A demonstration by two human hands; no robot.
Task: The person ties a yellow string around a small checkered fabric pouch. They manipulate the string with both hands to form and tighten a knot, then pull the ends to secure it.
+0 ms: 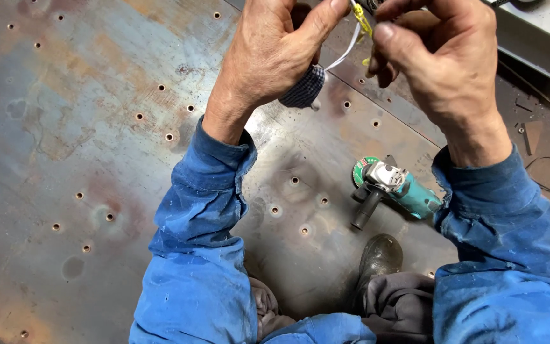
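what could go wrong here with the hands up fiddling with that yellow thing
1. Both hands, left hand and right hand, are busy with the small yellow piece and its white cord; it looks easy to drop onto the steel plate.
2. The angle grinder lies right by the boot, so a step could kick or trip on it.

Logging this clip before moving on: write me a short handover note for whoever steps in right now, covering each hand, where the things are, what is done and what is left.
Left hand: raised, thumb and finger pinching a thin white cord, with a dark checked cloth tucked under the palm.
Right hand: raised opposite, fingertips on a small yellow piece at the cord's end.
Angle grinder: lying untouched on the steel plate, beside a boot.
Done: cannot tell.
Left: the yellow piece and cord are in the fingers, not yet put down.
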